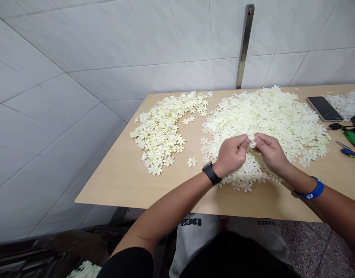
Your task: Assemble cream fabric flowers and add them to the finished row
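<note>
My left hand [233, 153], with a black band on its wrist, is closed in a pinch at the near side of a big heap of pale artificial flowers [276, 116]. Facing it, my right hand [270, 151] is closed the same way, a blue band on that wrist. Between the fingertips of both hands shows a small pale flower [252, 142], partly covered by the fingers. Both hands are held over the heap. A single loose flower [191, 162] lies on the tabletop to the left of my left hand.
A curved pile of similar flowers [162, 131] covers the left part of the wooden table [113, 185]. At right lie a phone [324, 108], white pieces [347, 103], a green-handled tool [353, 139] and scissors [351, 152]. A tiled wall with a metal strip [245, 46] stands behind.
</note>
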Demonstrator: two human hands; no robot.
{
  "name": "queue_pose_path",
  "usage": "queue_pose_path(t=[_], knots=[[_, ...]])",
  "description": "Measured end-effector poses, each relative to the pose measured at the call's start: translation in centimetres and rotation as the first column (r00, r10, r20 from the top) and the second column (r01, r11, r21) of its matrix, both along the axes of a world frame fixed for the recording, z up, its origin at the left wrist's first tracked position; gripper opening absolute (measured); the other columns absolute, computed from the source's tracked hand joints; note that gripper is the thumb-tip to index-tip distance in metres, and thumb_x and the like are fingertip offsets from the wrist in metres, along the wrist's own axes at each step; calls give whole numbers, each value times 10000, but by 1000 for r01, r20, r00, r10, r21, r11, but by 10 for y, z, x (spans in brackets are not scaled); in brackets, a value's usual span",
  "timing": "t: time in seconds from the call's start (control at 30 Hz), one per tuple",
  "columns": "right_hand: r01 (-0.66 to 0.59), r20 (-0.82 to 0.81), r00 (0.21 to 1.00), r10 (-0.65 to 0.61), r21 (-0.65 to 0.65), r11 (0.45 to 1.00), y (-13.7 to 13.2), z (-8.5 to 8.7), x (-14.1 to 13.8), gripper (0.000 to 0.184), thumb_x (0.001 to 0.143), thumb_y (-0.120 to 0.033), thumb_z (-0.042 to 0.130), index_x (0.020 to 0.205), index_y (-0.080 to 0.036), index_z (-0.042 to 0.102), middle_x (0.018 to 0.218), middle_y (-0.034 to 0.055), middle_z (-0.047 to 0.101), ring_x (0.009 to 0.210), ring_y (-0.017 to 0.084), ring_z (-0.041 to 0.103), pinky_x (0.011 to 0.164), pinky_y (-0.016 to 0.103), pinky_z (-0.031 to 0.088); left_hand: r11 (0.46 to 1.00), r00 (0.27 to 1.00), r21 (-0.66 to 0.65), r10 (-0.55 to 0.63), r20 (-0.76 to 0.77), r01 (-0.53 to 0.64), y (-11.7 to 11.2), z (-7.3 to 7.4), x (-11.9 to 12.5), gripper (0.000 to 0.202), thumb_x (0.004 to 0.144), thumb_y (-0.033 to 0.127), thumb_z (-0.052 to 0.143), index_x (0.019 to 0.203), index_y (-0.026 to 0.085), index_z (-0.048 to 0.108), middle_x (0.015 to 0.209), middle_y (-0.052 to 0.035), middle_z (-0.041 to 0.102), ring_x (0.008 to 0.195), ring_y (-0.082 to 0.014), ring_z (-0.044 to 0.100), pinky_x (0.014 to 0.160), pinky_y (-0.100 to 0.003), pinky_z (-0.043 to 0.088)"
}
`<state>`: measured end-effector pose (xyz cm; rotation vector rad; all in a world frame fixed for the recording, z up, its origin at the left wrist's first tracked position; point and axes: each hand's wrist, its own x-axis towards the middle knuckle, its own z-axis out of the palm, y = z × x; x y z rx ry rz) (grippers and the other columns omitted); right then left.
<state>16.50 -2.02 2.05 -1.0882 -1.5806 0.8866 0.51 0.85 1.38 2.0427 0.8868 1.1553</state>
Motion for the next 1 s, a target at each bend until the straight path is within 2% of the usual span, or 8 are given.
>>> queue_pose_path(t=[0.1, 0.2, 0.33, 0.5, 0.7, 0.8, 0.9, 1.0], knots=[[-75, 90, 993, 71, 37, 997, 2, 3, 4, 536, 969, -614, 539, 626, -214, 444, 604, -22, 387, 568, 132, 358, 545, 298, 303, 1000, 1000, -12, 21, 2, -21, 1, -3, -1, 375, 1013, 321, 425, 666, 196, 360, 610, 12, 434, 596, -131, 397, 609, -304, 301], [-10, 166, 986, -6, 98, 995, 10, 5, 13, 541, 955, -627, 552, 621, -214, 445, 589, -21, 396, 568, 138, 378, 549, 301, 305, 998, 999, -57, -8, 44, 10, 4, -4, -3, 359, 1028, 344, 423, 707, 190, 461, 649, 12, 505, 622, -126, 453, 638, -293, 350], [-81, 281, 959, 37, 145, 986, 17, 4, 23, 462, 1004, -521, 504, 661, -213, 480, 602, -17, 442, 566, 140, 409, 560, 303, 321, 996, 998, -88, -21, 60, 26, 11, -6, -6, 405, 1042, 424, 429, 728, 182, 513, 671, 11, 539, 648, -119, 484, 657, -282, 383], [-40, 387, 920, -56, 235, 971, 16, 3, 25, 348, 1007, -387, 495, 705, -216, 521, 614, -11, 503, 575, 149, 456, 585, 308, 349, 995, 989, -92, -14, 148, 28, 13, -8, -5, 238, 958, 414, 608, 989, 184, 658, 903, -38, 695, 767, -124, 594, 672, -253, 464], [-42, 418, 906, -70, 253, 967, 16, 2, 27, 194, 963, -374, 578, 865, -218, 638, 744, 22, 647, 652, 171, 555, 617, 304, 414, 998, 987, -58, -20, 157, 29, 9, -8, -5, 166, 937, 333, 638, 974, 180, 691, 978, -65, 741, 859, -135, 671, 739, -263, 536], [-78, 411, 911, -46, 279, 957, 19, 1, 30, 188, 969, -300, 537, 860, -214, 664, 758, 30, 680, 668, 178, 590, 642, 309, 433, 962, 962, -203, -130, 242, 181, 15, -5, -9, 188, 916, 347, 663, 955, 166, 697, 927, -60, 729, 839, -134, 684, 737, -268, 566], [-79, 422, 905, -42, 264, 961, 18, 1, 30, 177, 942, -252, 540, 818, -211, 660, 706, 18, 665, 633, 173, 587, 618, 301, 419, 867, 924, -377, -206, 321, 325, 21, -3, -12, 206, 841, 328, 741, 925, 147, 695, 864, -47, 716, 770, -124, 683, 725, -276, 589], [-75, 448, 892, -57, 271, 960, 14, 1, 26, 244, 922, -249, 545, 682, -212, 568, 587, -10, 564, 542, 145, 501, 555, 286, 356, 869, 949, -412, -174, 263, 274, 21, -3, -12, 266, 743, 316, 841, 859, 139, 681, 794, -27, 709, 702, -109, 658, 683, -251, 557]])
